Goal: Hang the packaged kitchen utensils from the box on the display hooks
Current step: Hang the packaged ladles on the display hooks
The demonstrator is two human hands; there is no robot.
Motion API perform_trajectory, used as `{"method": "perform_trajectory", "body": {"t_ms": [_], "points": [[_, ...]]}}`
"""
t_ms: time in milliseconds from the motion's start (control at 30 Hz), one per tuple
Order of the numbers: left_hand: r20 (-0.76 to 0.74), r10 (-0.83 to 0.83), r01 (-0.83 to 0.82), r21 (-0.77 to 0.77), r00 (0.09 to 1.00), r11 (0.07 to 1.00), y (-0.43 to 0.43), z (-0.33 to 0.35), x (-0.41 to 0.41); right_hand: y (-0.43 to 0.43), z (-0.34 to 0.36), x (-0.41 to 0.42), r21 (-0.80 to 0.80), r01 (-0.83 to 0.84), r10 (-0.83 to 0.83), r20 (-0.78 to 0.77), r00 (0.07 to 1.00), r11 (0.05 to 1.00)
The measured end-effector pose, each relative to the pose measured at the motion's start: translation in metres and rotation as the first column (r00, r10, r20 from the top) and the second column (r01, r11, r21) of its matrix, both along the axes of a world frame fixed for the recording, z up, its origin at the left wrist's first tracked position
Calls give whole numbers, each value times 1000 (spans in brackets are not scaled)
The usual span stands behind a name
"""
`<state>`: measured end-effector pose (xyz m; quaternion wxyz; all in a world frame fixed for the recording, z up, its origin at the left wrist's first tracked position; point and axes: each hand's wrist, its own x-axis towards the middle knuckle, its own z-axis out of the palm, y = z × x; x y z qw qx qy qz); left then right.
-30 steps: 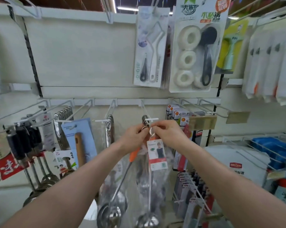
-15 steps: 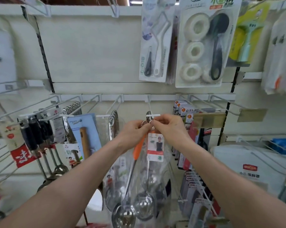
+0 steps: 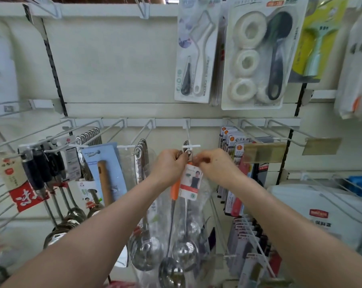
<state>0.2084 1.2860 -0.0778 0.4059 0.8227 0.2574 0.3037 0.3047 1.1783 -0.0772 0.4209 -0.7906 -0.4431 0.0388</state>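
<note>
**Packaged ladle held at the tip of the centre hook**

Obscured items are recorded first. The top end of the packaged ladle (image 3: pixel 175 190) is covered by both hands, so its hanging hole cannot be seen. Whether it sits on the wire cannot be told. The right hand (image 3: pixel 213 165) is blurred by motion. The clear wrap around the ladle is hard to trace. The ladle's bowl is partly cut off by the near edge of the view.

The ladle is located at the front tip of the centre hook (image 3: pixel 188 132), just below its white crossbar. Its long axis is nearly vertical. The orange handle is pointed up toward the hook and the steel bowl is pointed down. A white label card (image 3: pixel 191 181) hangs beside the handle, on its right.

The left hand (image 3: pixel 171 165) is curled, and its fingertips are pinched on the ladle's top end at a metal ring. The right hand's fingers are bunched together and pinched on the same top end, just above the card.

Steel ladles (image 3: pixel 142 163) are hung on the next hook to the left. 2 carded brush packs (image 3: pixel 257 53) are hung on the row above.
</note>
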Motion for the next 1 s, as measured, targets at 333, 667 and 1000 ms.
{"method": "perform_trajectory", "body": {"t_ms": [333, 667, 1000], "points": [[-102, 56, -55, 13, 993, 998, 12, 8, 19, 30, 3, 5, -29, 130, -128, 60, 990, 991], [-108, 16, -28, -106, 994, 994, 18, 12, 20, 42, 5, 12, -99, 203, -179, 207, 962, 974], [-23, -74, 70, -133, 997, 989, 21, -8, -23, 21, -27, -7, 77, -139, 153, -231, 961, 987]]}}
